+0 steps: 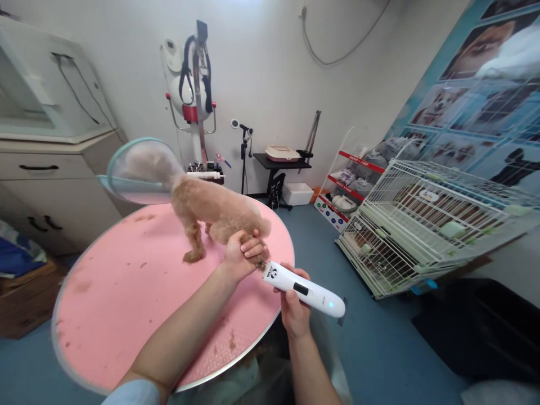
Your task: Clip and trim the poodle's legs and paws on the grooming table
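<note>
A small dog (215,202) with closely trimmed tan fur stands on a round pink grooming table (139,304), facing left. Around its neck is a clear cone collar (141,169) with a pale blue rim, and its head shows only dimly through it. My left hand (244,253) is wrapped round the dog's hind leg near the paw. In my right hand (295,298) is a white hair clipper (306,289) with a black switch and a lit blue light. The clipper's blade end is at the paw; whether it touches the fur I cannot tell.
Loose tufts of fur (232,340) lie on the tabletop. Behind the table are a stand dryer (192,98) and a small tool tray (206,174). To the right stand a wire cage (426,225) and a display rack (346,185); a cabinet (54,185) is at the left.
</note>
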`<state>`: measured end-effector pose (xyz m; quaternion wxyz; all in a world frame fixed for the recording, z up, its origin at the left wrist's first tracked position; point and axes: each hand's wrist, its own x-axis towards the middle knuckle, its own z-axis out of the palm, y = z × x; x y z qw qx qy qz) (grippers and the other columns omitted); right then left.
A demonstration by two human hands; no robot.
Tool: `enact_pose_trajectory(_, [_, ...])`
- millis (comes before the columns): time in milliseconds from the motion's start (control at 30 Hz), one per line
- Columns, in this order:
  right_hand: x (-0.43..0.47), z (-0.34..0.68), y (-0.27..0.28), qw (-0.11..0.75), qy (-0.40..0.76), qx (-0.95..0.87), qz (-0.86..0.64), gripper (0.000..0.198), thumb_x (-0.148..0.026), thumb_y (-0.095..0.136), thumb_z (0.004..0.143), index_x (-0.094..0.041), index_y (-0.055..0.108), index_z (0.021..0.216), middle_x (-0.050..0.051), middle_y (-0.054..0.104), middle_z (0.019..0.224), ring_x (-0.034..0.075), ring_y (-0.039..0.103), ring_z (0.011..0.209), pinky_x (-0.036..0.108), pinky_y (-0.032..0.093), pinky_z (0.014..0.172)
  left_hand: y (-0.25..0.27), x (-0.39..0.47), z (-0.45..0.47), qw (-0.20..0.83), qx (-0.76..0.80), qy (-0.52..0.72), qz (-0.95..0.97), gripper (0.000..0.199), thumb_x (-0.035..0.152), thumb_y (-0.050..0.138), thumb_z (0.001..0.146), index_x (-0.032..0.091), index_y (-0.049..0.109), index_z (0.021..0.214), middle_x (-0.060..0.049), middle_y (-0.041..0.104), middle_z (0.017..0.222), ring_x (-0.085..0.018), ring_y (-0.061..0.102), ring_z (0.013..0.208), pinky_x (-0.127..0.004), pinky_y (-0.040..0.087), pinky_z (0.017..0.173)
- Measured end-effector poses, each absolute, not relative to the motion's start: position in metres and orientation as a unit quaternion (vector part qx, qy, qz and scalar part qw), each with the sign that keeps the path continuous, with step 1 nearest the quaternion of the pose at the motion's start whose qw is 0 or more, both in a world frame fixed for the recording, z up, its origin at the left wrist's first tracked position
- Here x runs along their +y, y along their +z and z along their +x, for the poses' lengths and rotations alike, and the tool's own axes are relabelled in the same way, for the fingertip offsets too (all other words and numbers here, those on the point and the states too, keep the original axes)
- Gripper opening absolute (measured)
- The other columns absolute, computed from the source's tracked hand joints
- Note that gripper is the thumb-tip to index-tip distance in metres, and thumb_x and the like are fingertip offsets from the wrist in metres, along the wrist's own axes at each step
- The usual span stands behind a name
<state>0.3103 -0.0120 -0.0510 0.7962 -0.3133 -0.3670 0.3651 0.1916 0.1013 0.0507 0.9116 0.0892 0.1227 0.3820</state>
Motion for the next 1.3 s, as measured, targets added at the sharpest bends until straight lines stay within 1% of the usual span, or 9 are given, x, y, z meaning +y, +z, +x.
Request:
enact_pose_trajectory(400, [-0.005,0.305,-0.044,0.792,0.344,-0.396,-0.313,0.038,-0.036,0.072,0.077,-0.027,0.054,0.109,0.006,0.061,0.119,0.017,0.063,0.086,0.026,0.051,0.063,0.046,0.099,0.188,0.916,0.131,0.363,0.108,0.027,0.016,0.036,0.082,0.009,0.058,0.067,0.006,0.027,0.033,-0.005,0.027,0.03,-0.018,0.038,0.039])
enact_pose_trajectory(533, [-0.002,0.306,-0.039,0.788,0.425,-0.337,-0.291,0.043,-0.044,0.076,0.072,-0.028,0.056,0.107,0.005,0.066,0.112,0.017,0.064,0.083,0.025,0.051,0.059,0.047,0.096,0.191,0.923,0.138,0.345,0.101,0.027,0.015,0.037,0.082,0.009,0.057,0.066,0.007,0.026,0.033,-0.005,0.025,0.03,-0.017,0.036,0.038])
enact_pose_trajectory(633, [-0.006,0.31,-0.039,0.768,0.495,-0.291,-0.284,0.05,-0.052,0.078,0.066,-0.029,0.058,0.106,0.004,0.068,0.104,0.015,0.062,0.071,0.026,0.051,0.058,0.046,0.095,0.193,0.923,0.138,0.347,0.098,0.024,0.014,0.038,0.079,0.01,0.057,0.065,0.007,0.025,0.033,-0.005,0.024,0.03,-0.02,0.044,0.044])
enact_pose_trajectory(733, [-0.016,0.317,-0.036,0.75,0.508,-0.286,-0.312,0.049,-0.046,0.079,0.066,-0.029,0.058,0.107,0.003,0.07,0.097,0.01,0.055,0.055,0.026,0.048,0.052,0.046,0.095,0.194,0.916,0.147,0.358,0.101,0.023,0.014,0.038,0.079,0.011,0.057,0.066,0.008,0.024,0.034,-0.005,0.024,0.032,-0.027,0.054,0.057])
enact_pose_trajectory(833, [-0.025,0.323,-0.026,0.758,0.444,-0.324,-0.352,0.045,-0.038,0.078,0.069,-0.029,0.057,0.108,0.007,0.068,0.113,0.009,0.053,0.05,0.028,0.048,0.051,0.047,0.097,0.193,0.912,0.152,0.367,0.098,0.022,0.013,0.039,0.079,0.012,0.057,0.066,0.008,0.022,0.035,-0.005,0.023,0.032,-0.031,0.057,0.067])
enact_pose_trajectory(933, [-0.029,0.324,-0.014,0.744,0.393,-0.395,-0.368,0.045,-0.039,0.082,0.062,-0.027,0.059,0.099,0.01,0.063,0.124,0.013,0.059,0.058,0.034,0.052,0.058,0.044,0.099,0.192,0.912,0.151,0.37,0.098,0.023,0.013,0.038,0.079,0.012,0.057,0.066,0.008,0.023,0.035,-0.005,0.022,0.031,-0.03,0.057,0.069])
enact_pose_trajectory(1033, [-0.03,0.322,-0.005,0.687,0.395,-0.462,-0.398,0.044,-0.033,0.086,0.056,-0.025,0.062,0.092,0.011,0.065,0.12,0.024,0.066,0.082,0.039,0.055,0.068,0.042,0.101,0.191,0.91,0.158,0.37,0.104,0.024,0.013,0.039,0.08,0.012,0.058,0.066,0.008,0.024,0.035,-0.004,0.024,0.031,-0.028,0.057,0.07])
enact_pose_trajectory(1167, [-0.027,0.325,0.003,0.65,0.342,-0.538,-0.413,0.039,-0.024,0.082,0.06,-0.026,0.065,0.095,0.009,0.065,0.119,0.03,0.062,0.106,0.048,0.051,0.088,0.042,0.103,0.192,0.905,0.173,0.372,0.114,0.026,0.012,0.038,0.08,0.012,0.058,0.064,0.008,0.024,0.034,-0.004,0.023,0.03,-0.026,0.056,0.069])
enact_pose_trajectory(1300, [-0.022,0.332,0.013,0.591,0.303,-0.632,-0.4,0.036,-0.017,0.076,0.064,-0.024,0.066,0.098,0.009,0.067,0.116,0.029,0.061,0.11,0.051,0.043,0.1,0.044,0.103,0.193,0.896,0.194,0.377,0.133,0.028,0.012,0.037,0.08,0.011,0.058,0.062,0.007,0.025,0.033,-0.004,0.023,0.03,-0.025,0.055,0.066])
